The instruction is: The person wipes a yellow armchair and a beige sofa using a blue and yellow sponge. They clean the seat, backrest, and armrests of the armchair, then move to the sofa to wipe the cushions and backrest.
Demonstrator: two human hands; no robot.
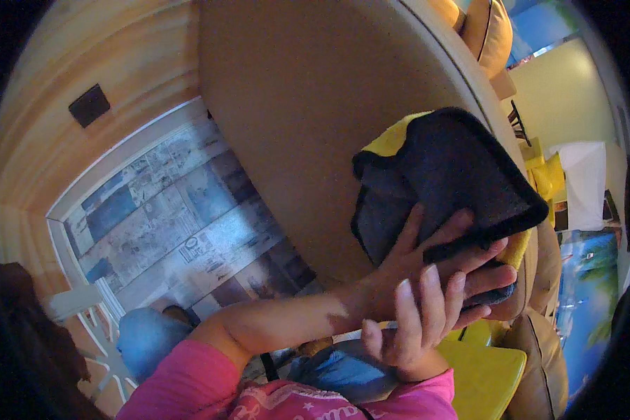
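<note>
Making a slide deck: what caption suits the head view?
Left hand on a grey-and-yellow cloth with black edging, open right hand close by.

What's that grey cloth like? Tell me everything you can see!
The cloth looks soft, dark grey with a thick black border; yellow shows at its upper left and lower right. It's creased and partly folded, lying against the brown sofa. The left hand, fingers spread, touches its lower part.
</note>
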